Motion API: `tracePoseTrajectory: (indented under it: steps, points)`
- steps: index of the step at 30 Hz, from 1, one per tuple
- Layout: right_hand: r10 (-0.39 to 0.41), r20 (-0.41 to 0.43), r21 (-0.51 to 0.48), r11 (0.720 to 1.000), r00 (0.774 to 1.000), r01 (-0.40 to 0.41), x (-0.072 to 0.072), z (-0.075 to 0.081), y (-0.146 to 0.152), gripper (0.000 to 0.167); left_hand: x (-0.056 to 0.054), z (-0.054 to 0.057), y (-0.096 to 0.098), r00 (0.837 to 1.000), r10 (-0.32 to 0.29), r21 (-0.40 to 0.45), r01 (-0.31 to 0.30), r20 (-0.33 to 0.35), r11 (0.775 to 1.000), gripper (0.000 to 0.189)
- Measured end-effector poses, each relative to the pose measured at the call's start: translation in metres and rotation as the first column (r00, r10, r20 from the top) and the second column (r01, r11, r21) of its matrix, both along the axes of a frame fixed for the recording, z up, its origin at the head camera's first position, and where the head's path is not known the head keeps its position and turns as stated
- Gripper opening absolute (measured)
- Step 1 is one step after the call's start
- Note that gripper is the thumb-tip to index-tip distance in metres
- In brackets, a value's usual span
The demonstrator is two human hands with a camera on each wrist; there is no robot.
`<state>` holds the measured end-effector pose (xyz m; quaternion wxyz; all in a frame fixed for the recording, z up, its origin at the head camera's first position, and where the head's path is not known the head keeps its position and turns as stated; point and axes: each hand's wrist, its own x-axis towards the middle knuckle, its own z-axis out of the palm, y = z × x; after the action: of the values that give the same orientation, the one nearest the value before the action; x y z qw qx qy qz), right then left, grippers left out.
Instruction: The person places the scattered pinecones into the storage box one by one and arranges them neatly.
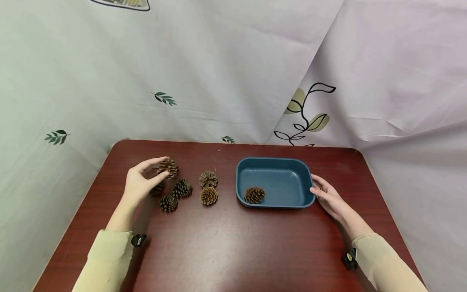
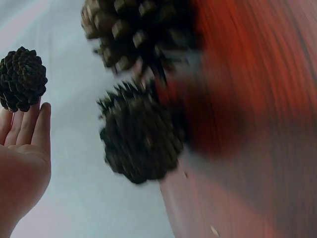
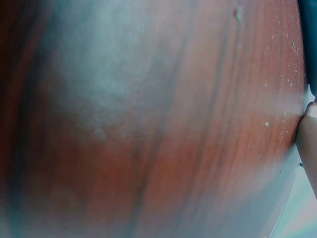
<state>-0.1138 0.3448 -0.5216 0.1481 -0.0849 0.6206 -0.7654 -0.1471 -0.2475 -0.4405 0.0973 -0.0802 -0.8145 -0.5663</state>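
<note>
On the left of the table, my left hand (image 1: pixel 136 180) holds a brown pine cone (image 1: pixel 168 168) between thumb and fingers. That held pine cone (image 2: pixel 23 79) shows at the fingertips in the left wrist view. Just below it lie a pine cone (image 1: pixel 181 188), another pine cone (image 1: pixel 168 203), and a third pine cone (image 1: pixel 157 189) partly hidden by the hand. At the right end of a blue rectangular tray (image 1: pixel 281 182), my right hand (image 1: pixel 330 200) grips the rim, thumb on its edge and fingers along the outer wall. One pine cone (image 1: pixel 254 195) lies in the tray's near left corner.
Between the left group and the tray sit two more pine cones, a farther pine cone (image 1: pixel 208 179) and a nearer pine cone (image 1: pixel 209 196). The dark red table (image 1: pixel 226 247) backs onto a white curtain (image 1: pixel 219 73) with leaf prints.
</note>
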Motion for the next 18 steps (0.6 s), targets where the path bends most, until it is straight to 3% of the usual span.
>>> tracePoseTrajectory:
  steps: [7, 18]
  points:
    - [0.011, 0.001, -0.007, 1.0, 1.0, -0.011, 0.0, 0.0, -0.001, 0.045, -0.002, 0.0, 0.024, 0.993, -0.111, 0.029, 0.112, -0.031, 0.993, 0.044]
    - [-0.01, 0.004, 0.014, 1.0, 1.0, 0.01, 0.002, 0.003, -0.002, 0.046, -0.001, 0.003, 0.063, 0.971, -0.227, -0.048, 0.224, -0.076, 0.973, 0.048]
